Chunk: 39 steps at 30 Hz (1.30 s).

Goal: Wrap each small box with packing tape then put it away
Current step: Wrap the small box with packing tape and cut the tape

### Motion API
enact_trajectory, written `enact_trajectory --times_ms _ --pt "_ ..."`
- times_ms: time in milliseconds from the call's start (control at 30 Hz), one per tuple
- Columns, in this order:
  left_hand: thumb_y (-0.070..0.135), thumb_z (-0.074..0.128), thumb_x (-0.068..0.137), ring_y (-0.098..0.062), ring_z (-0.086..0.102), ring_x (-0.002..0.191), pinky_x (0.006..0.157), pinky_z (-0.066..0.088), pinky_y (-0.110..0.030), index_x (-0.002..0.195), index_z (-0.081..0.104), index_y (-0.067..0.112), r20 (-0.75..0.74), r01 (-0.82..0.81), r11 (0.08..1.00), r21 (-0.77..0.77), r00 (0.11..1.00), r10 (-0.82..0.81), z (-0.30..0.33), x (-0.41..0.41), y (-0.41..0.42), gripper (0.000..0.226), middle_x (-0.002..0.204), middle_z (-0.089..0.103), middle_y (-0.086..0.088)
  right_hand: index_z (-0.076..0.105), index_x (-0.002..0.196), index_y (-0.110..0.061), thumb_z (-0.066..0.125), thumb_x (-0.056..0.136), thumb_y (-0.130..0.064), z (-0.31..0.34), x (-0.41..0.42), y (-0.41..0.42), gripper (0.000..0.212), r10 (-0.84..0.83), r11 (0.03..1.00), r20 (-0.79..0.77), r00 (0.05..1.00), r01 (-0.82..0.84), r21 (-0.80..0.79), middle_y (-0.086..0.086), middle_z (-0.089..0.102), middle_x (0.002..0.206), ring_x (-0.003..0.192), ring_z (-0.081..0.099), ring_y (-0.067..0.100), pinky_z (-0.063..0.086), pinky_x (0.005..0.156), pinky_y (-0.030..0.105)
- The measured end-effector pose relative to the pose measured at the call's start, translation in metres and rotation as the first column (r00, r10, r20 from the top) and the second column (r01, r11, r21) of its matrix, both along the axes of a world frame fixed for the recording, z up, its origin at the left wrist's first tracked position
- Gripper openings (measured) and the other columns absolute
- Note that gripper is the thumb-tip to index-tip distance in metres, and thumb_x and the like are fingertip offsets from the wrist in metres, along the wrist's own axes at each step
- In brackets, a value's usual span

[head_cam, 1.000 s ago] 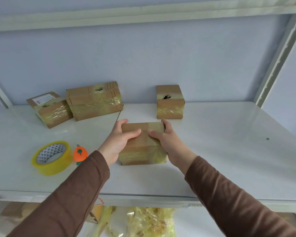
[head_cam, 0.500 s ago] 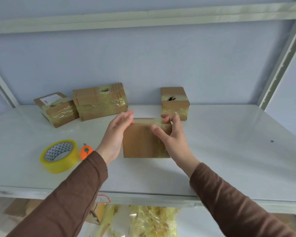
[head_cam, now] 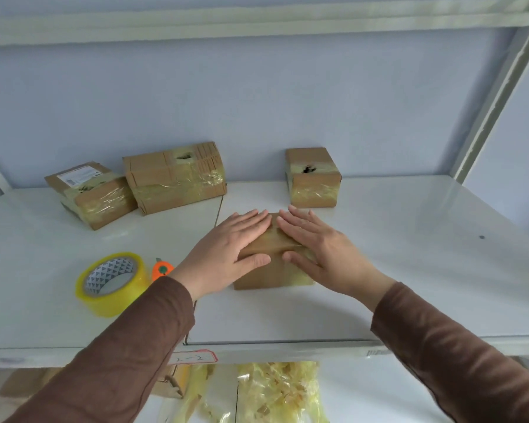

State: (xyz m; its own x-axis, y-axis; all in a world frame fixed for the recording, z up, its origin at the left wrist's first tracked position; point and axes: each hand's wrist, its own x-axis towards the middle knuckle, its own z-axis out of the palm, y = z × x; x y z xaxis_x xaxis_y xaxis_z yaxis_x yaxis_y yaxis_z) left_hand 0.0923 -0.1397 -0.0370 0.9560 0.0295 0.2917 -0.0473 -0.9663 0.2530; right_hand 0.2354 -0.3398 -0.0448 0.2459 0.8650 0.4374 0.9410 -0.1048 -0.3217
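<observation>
Here, both hands lie flat with fingers straight on the top of a small cardboard box [head_cam: 272, 271] that sits on the white shelf [head_cam: 409, 270] near its middle; the left hand [head_cam: 226, 250] covers the box's left half, thumb stretched along the front top edge; the right hand [head_cam: 321, 250] covers the right half, thumb likewise pointing inward; the fingertips of the two hands nearly meet at the far edge of the box, and neither hand curls round anything. A band of clear yellowish tape shows across the box's top between the hands and at the lower right of its front face.

At 9 o'clock from the box lies a roll of yellow packing tape [head_cam: 112, 283], flat on its side; just beside it, between the roll and the left sleeve, an orange cutter [head_cam: 162, 268] is partly hidden by the wrist. At 11 o'clock, against the blue wall, stand two taped boxes touching each other: a labelled box [head_cam: 93, 193] farther left and a wider flat box [head_cam: 176, 178] next to it. At 1 o'clock a taped cube-shaped box [head_cam: 313, 178] stands apart, just beyond the right fingertips. Below the shelf's front edge, at 6 o'clock, crumpled yellowish tape scraps [head_cam: 275, 392] lie heaped; a small label with a red border [head_cam: 194, 357] is stuck on the shelf edge.
</observation>
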Motion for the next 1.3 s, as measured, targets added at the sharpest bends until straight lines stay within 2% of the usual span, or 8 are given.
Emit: enact_trajectory --times_ms 333,467,567,667,833,967,1100,1300 --pt "0.049 0.049 0.103 -0.006 0.018 0.155 0.127 0.005 -0.025 0.158 0.036 0.02 0.082 -0.019 0.999 -0.033 0.996 0.022 -0.01 0.003 -0.004 0.064 0.166 0.028 0.005 0.052 0.148 -0.009 0.058 0.103 -0.028 -0.003 -0.009 0.001 0.049 -0.077 0.997 -0.011 0.997 0.077 -0.003 0.005 0.048 0.156 0.149 0.038 0.02 0.023 0.127 0.043" --pt "0.047 0.056 0.1 -0.004 0.003 0.157 0.128 0.003 -0.031 0.161 0.03 0.026 0.059 0.014 0.957 -0.291 0.998 0.004 -0.005 0.002 -0.007 0.069 0.17 0.016 0.008 0.049 0.151 -0.023 0.064 0.099 -0.042 0.0 -0.009 -0.001 0.057 -0.121 0.992 -0.173 0.978 0.115 -0.041 -0.018 0.042 0.156 0.152 0.026 0.002 0.021 0.126 0.029" --pt "0.058 0.056 0.096 0.003 -0.004 0.154 0.123 0.003 -0.027 0.162 0.014 0.041 0.075 -0.019 0.714 -0.7 0.992 0.1 -0.004 -0.006 -0.009 0.08 0.17 0.001 0.019 0.045 0.151 -0.044 0.062 0.091 -0.065 0.008 -0.017 0.001 0.066 -0.12 0.982 -0.531 0.839 0.178 0.06 -0.048 0.035 0.142 0.146 0.021 -0.015 0.021 0.11 0.008" --pt "0.065 0.045 0.1 -0.004 0.008 0.155 0.124 0.009 -0.032 0.163 0.006 0.041 -0.046 -0.134 0.412 -0.901 0.975 0.216 -0.009 -0.006 -0.006 0.077 0.17 0.004 0.017 0.035 0.155 -0.047 0.06 0.092 -0.065 0.013 -0.017 0.008 0.07 -0.124 0.93 -0.813 0.568 0.352 0.104 -0.028 0.037 0.154 0.139 0.033 -0.006 0.032 0.103 0.015" --pt "0.064 0.051 0.098 -0.012 0.062 0.117 0.101 0.047 -0.036 0.129 0.061 0.026 -0.076 -0.092 0.062 -0.994 0.971 0.226 -0.006 0.001 -0.011 0.05 0.119 0.07 0.008 0.058 0.138 -0.025 0.062 0.088 -0.068 0.016 -0.024 0.013 0.066 -0.047 0.895 -0.956 0.289 0.438 0.088 0.004 0.057 0.146 0.136 0.048 0.018 0.035 0.119 0.05" --pt "0.034 0.066 0.097 -0.008 0.053 0.126 0.106 0.036 -0.031 0.095 0.064 0.021 0.079 0.027 0.178 -0.984 0.954 0.29 -0.009 -0.001 -0.016 0.013 0.125 0.061 0.015 0.063 0.089 -0.018 0.067 0.095 -0.027 0.005 -0.032 0.01 0.011 0.086 0.783 -0.945 0.315 0.565 0.26 0.006 0.064 0.095 0.091 0.059 0.027 0.051 0.081 0.043" --pt "0.01 0.065 0.093 -0.002 0.027 0.145 0.111 0.024 -0.026 0.121 0.063 0.026 0.088 -0.056 0.51 -0.858 0.963 0.255 -0.029 -0.012 -0.023 0.033 0.154 0.034 0.021 0.063 0.109 -0.023 0.057 0.094 0.003 -0.021 -0.035 0.001 0.031 0.048 0.83 -0.925 0.377 0.501 0.247 0.01 0.06 0.132 0.123 0.057 0.022 0.05 0.103 0.045" --pt "0.034 0.068 0.095 -0.013 0.029 0.145 0.106 0.027 -0.033 0.156 0.031 0.029 -0.031 -0.156 0.363 -0.919 0.945 0.327 -0.006 0.008 -0.019 0.071 0.165 0.024 0.005 0.03 0.16 -0.03 0.062 0.1 -0.039 -0.009 -0.026 0.006 0.069 -0.096 0.895 -0.929 0.357 0.44 0.076 -0.007 0.032 0.163 0.15 0.029 0.013 0.029 0.108 0.028"
